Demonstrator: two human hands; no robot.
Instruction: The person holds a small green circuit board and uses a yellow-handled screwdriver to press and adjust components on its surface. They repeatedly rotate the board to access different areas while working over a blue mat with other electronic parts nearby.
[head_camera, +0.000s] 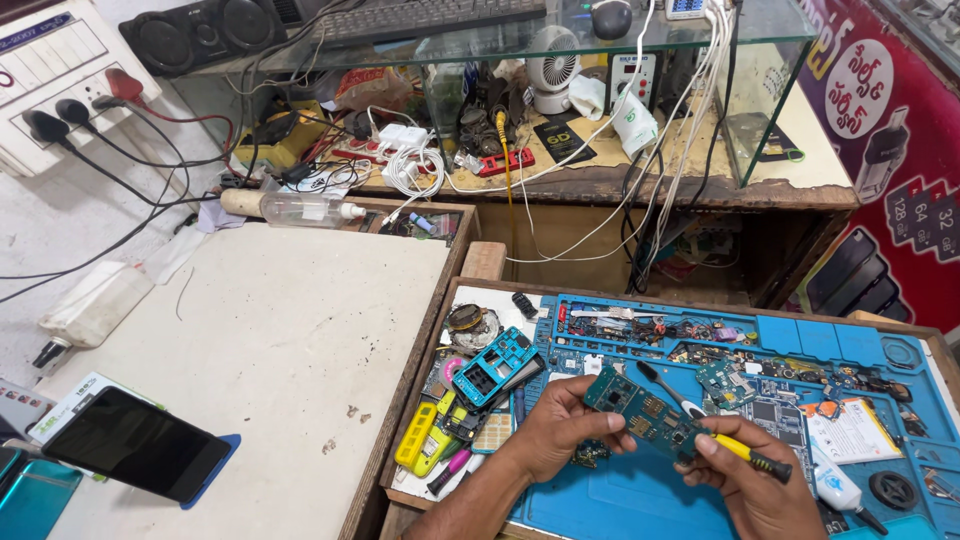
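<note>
Over the blue work mat (640, 490) on the tabletop (270, 330), one green circuit board (645, 413) lies long axis running from upper left down to lower right, between two hands. The left hand (560, 432) pinches its near-left end; the right hand (745, 485), closed on one yellow-handled tool (715, 435), steadies the right end.

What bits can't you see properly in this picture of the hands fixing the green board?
- Head view: part of the green circuit board is hidden under the left hand and right hand.
- The screwdriver handle is partly covered by the right hand's fingers.
- The tiny parts on the blue mat are too small to identify.
- The dark phone: its screen shows nothing.
</note>
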